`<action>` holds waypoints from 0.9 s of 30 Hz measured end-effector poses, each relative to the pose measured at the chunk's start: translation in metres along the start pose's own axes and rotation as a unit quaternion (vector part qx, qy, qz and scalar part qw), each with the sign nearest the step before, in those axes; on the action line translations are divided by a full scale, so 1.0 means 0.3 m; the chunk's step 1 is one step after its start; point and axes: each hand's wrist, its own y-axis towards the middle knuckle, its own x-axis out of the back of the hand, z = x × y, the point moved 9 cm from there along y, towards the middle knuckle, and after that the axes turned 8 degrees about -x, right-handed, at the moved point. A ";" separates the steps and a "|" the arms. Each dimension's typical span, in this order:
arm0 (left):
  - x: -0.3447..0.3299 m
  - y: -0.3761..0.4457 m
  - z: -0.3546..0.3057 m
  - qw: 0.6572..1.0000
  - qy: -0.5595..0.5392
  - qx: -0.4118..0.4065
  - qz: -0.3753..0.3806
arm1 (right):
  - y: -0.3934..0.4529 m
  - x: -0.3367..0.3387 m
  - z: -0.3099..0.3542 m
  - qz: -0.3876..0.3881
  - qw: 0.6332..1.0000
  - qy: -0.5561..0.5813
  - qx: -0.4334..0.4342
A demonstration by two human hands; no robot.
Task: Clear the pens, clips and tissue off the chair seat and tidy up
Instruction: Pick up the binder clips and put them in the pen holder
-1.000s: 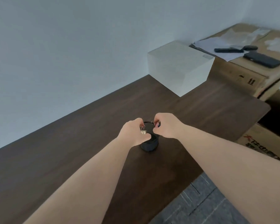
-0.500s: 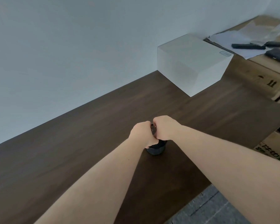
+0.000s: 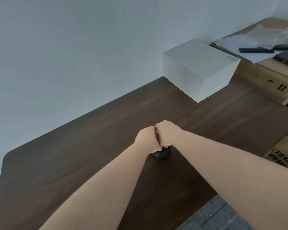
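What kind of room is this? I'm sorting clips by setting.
Probably a home office or workroom mid-move: a dark wooden desk against a bare wall, a white box on it, and cardboard cartons alongside holding papers.

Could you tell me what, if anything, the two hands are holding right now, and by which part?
It cannot be told. The left hand and right hand are closed, knuckles together, over the small dark cup; whatever they pinch is hidden.

The cardboard box [image 3: 273, 80] at the right bore black handling symbols, among them two upward arrows. A lower carton [image 3: 283, 156] carried large black and red characters, cut off and unreadable. The white box [image 3: 198, 68] had a small label, too blurred to read
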 end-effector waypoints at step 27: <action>0.076 -0.151 -0.211 0.996 0.062 -0.057 -0.013 | -0.359 0.095 -0.310 -0.156 0.978 0.119 -0.072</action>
